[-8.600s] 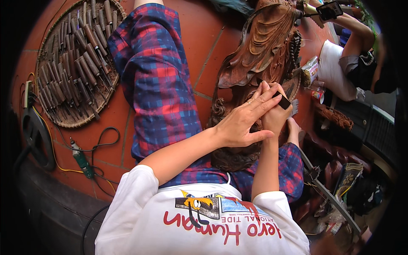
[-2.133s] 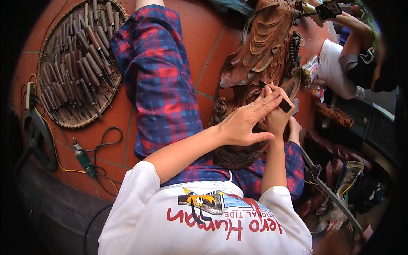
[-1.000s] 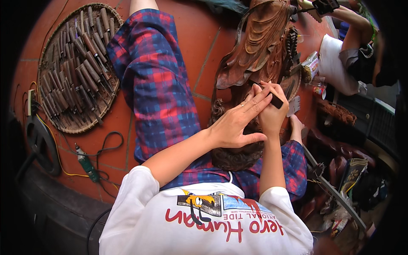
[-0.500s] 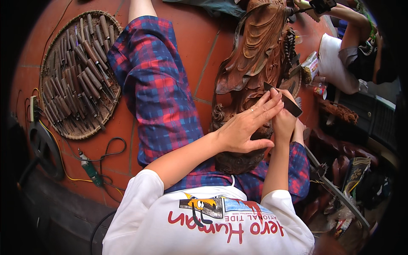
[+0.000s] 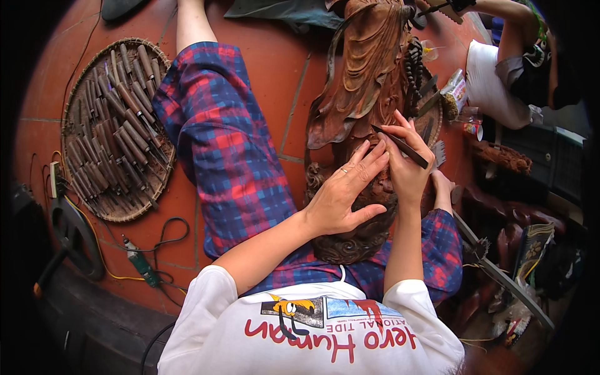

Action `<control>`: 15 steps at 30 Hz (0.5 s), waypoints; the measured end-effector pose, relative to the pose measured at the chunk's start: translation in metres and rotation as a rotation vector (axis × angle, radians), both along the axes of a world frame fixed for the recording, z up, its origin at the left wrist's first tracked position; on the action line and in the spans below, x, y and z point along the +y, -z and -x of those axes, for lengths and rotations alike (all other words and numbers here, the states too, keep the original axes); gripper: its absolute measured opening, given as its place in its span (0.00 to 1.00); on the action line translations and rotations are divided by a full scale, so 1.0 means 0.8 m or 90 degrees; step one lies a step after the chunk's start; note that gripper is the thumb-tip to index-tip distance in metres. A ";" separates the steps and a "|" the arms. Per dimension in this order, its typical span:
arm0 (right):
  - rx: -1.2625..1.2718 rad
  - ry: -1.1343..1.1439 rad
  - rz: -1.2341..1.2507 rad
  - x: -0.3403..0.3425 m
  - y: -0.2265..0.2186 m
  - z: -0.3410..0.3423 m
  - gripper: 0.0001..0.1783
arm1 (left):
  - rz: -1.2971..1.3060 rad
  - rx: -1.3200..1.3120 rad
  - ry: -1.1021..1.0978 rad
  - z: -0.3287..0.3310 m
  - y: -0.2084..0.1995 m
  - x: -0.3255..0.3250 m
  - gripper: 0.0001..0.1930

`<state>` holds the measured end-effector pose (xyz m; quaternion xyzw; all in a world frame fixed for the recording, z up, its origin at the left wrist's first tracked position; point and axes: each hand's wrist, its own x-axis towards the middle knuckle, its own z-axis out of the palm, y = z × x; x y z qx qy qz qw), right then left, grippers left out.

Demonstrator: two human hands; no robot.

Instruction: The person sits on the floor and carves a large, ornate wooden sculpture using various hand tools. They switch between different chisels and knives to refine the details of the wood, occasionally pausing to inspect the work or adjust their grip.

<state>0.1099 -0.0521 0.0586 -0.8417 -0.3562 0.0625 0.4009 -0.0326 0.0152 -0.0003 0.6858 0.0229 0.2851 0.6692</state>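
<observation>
A carved brown wooden statue (image 5: pixel 374 69) lies between my legs, its draped robe far from me and its carved head end near my lap. My right hand (image 5: pixel 409 172) is closed pen-like around a flat dark carving knife (image 5: pixel 409 149), slanting over the statue's carved face area. My left hand (image 5: pixel 347 194) lies over the head with its fingers stretched out and thumb spread. Its fingertips are close to the knife's tip; whether they touch it I cannot tell. Both hands partly hide the carving under them.
On the left, a round woven tray (image 5: pixel 65 115) holds several wood-handled chisels (image 5: pixel 125 128). A green rotary tool (image 5: pixel 140 262) with cords lies below it on the tiled floor (image 5: pixel 294 103). Another person's arm (image 5: pixel 509 9) shows at upper right. A plastic packet (image 5: pixel 455 90) and a cup (image 5: pixel 473 131) stand nearby.
My right hand has turned the knife from broad side to a thinner slant, and its fingers have opened out somewhat. My left fingers have shifted off the right hand, down-left. The view has shifted slightly.
</observation>
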 end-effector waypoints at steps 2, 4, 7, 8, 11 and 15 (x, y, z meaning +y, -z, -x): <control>-0.013 -0.013 0.005 0.008 0.001 0.002 0.06 | -0.023 0.005 0.015 0.000 0.003 0.001 0.43; 0.056 -0.032 0.001 0.011 0.008 0.011 0.05 | -0.047 0.014 0.025 0.000 0.005 0.002 0.45; 0.110 -0.022 -0.015 0.010 0.013 0.007 0.04 | -0.058 0.025 0.038 -0.003 0.003 0.006 0.46; 0.159 0.000 -0.036 0.009 0.012 0.002 0.04 | -0.043 0.026 0.044 -0.011 -0.002 0.007 0.46; 0.207 0.038 -0.062 0.009 0.009 -0.005 0.04 | -0.029 0.022 0.050 -0.025 -0.012 0.011 0.48; 0.099 -0.061 0.020 0.006 0.010 0.000 0.06 | -0.034 0.023 0.024 -0.015 -0.013 0.007 0.49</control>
